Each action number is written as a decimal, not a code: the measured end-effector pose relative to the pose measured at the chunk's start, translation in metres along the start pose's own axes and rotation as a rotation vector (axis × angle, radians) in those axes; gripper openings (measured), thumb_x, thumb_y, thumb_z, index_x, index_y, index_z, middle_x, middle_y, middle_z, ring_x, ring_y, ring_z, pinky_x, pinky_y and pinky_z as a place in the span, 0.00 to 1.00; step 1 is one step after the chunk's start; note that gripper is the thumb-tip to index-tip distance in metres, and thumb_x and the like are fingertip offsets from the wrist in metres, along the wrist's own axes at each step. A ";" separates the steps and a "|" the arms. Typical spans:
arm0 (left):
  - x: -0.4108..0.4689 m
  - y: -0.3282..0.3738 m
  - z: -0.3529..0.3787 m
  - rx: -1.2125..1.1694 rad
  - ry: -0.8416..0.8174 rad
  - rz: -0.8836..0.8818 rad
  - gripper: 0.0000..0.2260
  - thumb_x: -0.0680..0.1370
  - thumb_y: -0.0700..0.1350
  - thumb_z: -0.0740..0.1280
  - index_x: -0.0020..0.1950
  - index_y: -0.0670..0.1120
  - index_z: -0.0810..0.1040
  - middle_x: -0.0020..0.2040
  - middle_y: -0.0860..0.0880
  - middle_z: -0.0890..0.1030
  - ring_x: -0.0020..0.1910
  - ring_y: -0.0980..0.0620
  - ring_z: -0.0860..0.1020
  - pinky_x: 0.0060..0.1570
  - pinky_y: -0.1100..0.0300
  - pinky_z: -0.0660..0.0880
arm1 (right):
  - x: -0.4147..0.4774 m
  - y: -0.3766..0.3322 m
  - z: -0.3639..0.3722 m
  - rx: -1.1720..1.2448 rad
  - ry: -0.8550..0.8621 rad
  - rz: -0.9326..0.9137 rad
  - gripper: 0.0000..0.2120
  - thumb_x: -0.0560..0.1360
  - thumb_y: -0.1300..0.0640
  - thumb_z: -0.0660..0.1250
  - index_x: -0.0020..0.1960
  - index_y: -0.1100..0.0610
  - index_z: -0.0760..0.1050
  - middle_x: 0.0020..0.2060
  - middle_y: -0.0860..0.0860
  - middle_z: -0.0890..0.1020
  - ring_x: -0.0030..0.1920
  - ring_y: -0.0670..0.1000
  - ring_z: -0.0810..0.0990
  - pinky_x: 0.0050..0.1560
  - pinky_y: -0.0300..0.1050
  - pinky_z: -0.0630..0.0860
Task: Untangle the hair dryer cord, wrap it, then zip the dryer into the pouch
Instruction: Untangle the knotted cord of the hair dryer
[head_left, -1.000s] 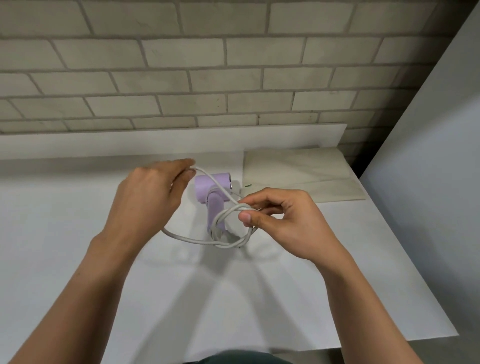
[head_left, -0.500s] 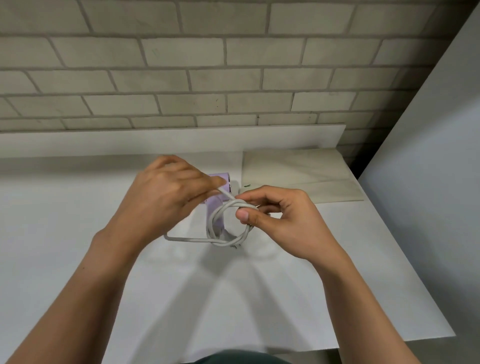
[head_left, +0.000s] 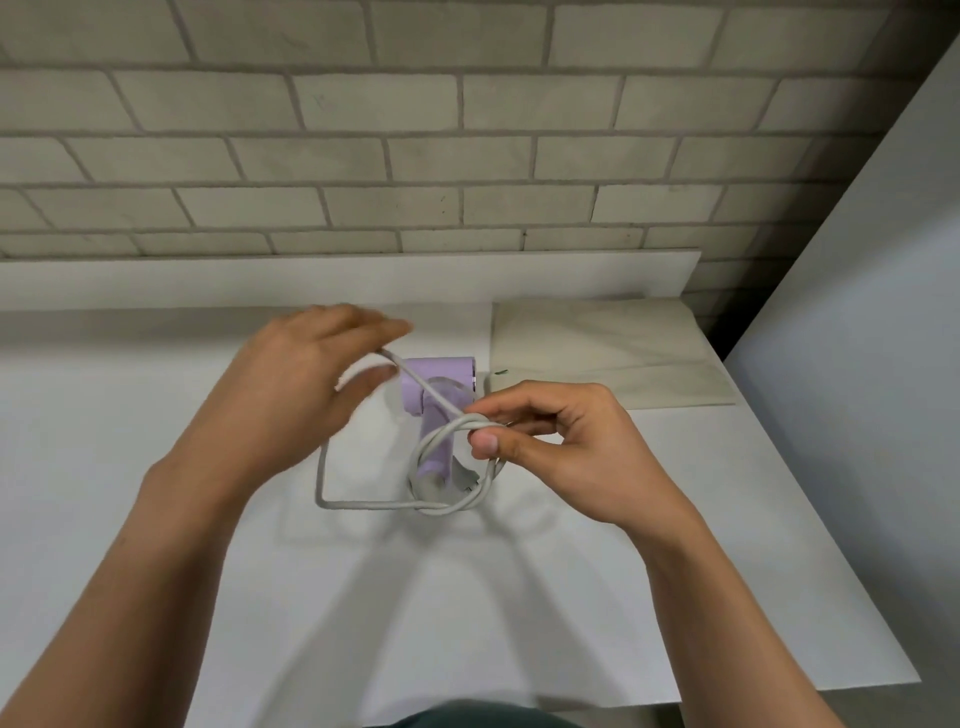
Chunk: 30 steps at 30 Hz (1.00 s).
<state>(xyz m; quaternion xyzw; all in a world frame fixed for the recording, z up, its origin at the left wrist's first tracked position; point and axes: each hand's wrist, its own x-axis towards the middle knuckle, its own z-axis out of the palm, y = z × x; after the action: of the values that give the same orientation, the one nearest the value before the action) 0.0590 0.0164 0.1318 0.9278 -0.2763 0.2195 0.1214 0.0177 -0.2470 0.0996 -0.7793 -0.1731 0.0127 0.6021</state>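
Note:
A lilac hair dryer (head_left: 439, 402) lies on the white table (head_left: 363, 597), partly hidden behind my hands. Its white cord (head_left: 363, 504) runs from my left hand down and across to a small coil in front of the dryer's handle. My right hand (head_left: 558, 449) pinches that coil at its top between thumb and fingers. My left hand (head_left: 306, 384) is blurred, up and to the left of the dryer, and holds a taut strand of cord between thumb and fingers. A flat beige pouch (head_left: 608, 353) lies at the back right of the table.
A brick wall (head_left: 467, 130) rises behind the table, with a low white ledge (head_left: 311, 278) along its foot. A grey panel (head_left: 857, 364) stands at the right. The table's right edge and front edge are close to my right forearm.
My left hand has moved up and a little left, pulling its strand of cord taut away from the coil. My right hand keeps its pinch on the coil, nearly still.

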 end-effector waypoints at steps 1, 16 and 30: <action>0.001 0.005 0.004 -0.012 -0.031 0.089 0.21 0.80 0.57 0.63 0.70 0.50 0.78 0.65 0.50 0.81 0.61 0.44 0.80 0.59 0.48 0.76 | 0.000 0.000 0.000 0.009 0.002 0.002 0.09 0.75 0.62 0.77 0.55 0.56 0.87 0.46 0.43 0.88 0.46 0.48 0.88 0.56 0.45 0.83; -0.004 0.027 0.011 -0.373 -0.036 0.125 0.12 0.81 0.47 0.66 0.61 0.54 0.84 0.43 0.71 0.73 0.38 0.66 0.72 0.40 0.75 0.65 | 0.002 0.013 -0.006 -0.224 -0.095 0.036 0.23 0.74 0.48 0.78 0.63 0.43 0.72 0.57 0.35 0.84 0.64 0.40 0.79 0.66 0.45 0.74; -0.011 0.034 0.009 -0.432 -0.112 -0.023 0.08 0.77 0.54 0.69 0.43 0.54 0.85 0.34 0.55 0.75 0.33 0.55 0.74 0.34 0.67 0.67 | 0.007 0.019 -0.014 -0.239 -0.094 -0.048 0.10 0.84 0.55 0.62 0.50 0.53 0.82 0.49 0.45 0.82 0.54 0.48 0.79 0.54 0.36 0.71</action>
<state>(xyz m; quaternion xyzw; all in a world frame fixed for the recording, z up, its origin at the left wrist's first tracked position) 0.0347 -0.0095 0.1221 0.8940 -0.3125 0.1020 0.3044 0.0323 -0.2621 0.0866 -0.8396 -0.2200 0.0142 0.4965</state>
